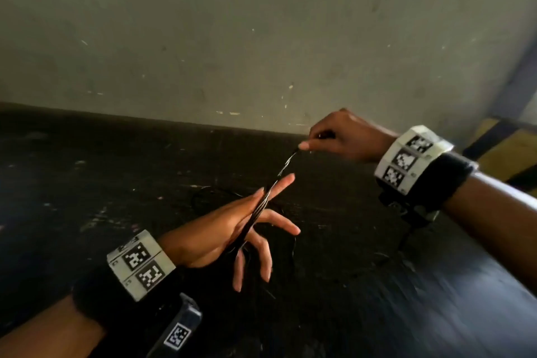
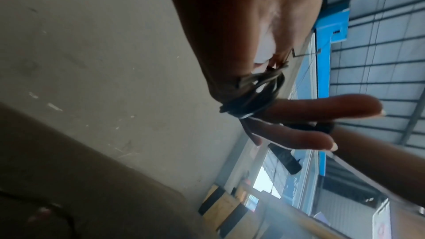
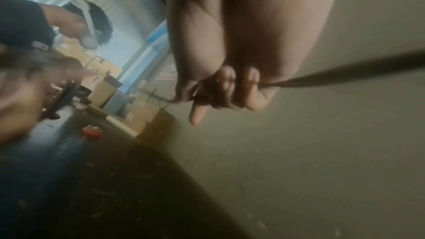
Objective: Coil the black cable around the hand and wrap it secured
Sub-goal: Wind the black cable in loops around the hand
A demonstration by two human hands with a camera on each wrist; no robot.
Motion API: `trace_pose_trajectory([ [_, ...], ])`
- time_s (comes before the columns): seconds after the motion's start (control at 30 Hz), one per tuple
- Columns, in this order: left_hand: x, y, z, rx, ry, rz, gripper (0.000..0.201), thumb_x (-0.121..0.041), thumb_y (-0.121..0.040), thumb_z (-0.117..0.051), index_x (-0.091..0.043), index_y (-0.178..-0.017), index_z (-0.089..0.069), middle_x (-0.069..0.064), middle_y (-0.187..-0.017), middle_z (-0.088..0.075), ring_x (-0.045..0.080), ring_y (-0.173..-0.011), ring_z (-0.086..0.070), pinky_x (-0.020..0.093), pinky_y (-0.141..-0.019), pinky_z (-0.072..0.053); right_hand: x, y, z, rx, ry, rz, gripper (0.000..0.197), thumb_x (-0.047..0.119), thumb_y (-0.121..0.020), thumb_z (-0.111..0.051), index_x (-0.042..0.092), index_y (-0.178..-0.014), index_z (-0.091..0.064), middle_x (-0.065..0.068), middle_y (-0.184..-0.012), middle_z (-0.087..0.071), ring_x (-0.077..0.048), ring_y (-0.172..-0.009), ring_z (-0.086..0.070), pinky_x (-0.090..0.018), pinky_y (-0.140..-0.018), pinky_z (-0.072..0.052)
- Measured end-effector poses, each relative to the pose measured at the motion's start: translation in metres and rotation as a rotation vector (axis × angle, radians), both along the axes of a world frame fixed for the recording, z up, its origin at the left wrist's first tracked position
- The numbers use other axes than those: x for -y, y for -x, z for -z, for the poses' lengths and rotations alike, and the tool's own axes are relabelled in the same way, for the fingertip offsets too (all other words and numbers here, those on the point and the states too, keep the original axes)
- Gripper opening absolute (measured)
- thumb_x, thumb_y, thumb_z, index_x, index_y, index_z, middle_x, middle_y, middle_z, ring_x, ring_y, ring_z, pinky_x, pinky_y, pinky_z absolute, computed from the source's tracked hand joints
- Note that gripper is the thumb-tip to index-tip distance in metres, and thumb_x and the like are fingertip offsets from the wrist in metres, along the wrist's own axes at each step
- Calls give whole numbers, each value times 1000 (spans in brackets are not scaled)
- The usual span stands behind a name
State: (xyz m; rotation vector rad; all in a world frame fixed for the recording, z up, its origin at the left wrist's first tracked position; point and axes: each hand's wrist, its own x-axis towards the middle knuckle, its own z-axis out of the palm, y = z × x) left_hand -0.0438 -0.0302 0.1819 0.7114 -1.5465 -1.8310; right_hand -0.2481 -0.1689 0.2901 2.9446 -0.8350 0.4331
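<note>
Our left hand (image 1: 223,229), nearest us above the dark tabletop (image 1: 87,183), spreads straight fingers, the black cable (image 1: 255,212) looped across its palm. Beyond and right of that hand, our right hand (image 1: 345,136) pinches the cable's taut run between curled fingertips, well apart from it.

Right hand (image 3: 230,86) fingers (image 3: 227,79) curl around the taut black cable (image 3: 345,74).

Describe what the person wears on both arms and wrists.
Both forearms are bare, with no sleeves. The left wrist and the right wrist each carry a white block band printed with black-and-white square code markers, backed by a wide black strap. A black mount with another code marker hangs below the left one.
</note>
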Motion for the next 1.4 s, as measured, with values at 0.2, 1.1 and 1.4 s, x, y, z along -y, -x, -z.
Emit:
trace_pose_trajectory([
  [0.2, 25, -3, -34, -371, 22, -139, 44, -55, -92, -22, -59, -135, -29, 20, -131, -58, 34, -82, -71, 37, -45, -59, -29, -19, 94, 239, -242, -32, 29, 21, -96, -46, 6, -86, -68, -1, -65, -65, -7, -55, -60, -23, -53, -46],
  [1.1, -6, 0, -8, -36, -13, -32, 44, -55, -90, -24, -64, -133, -27, 6, -139, -54, 33, -77, -69, 30, -37, -54, -13, -5, 9, 46, -95, 7, 44, 53, -82, -54, 15, -69, -71, -3, -53, -61, -12, -45, -52, -21, -48, -39],
  [1.4, 43, -1, -46, -300, 100, -367, 46, -54, -94, -21, -57, -140, -20, 20, -146, -43, 34, -87, -72, 32, -45, -59, -64, -45, 124, 279, -547, 54, 31, 21, -99, -39, 4, -88, -63, 7, -59, -50, -3, -50, -49, -18, -51, -41],
])
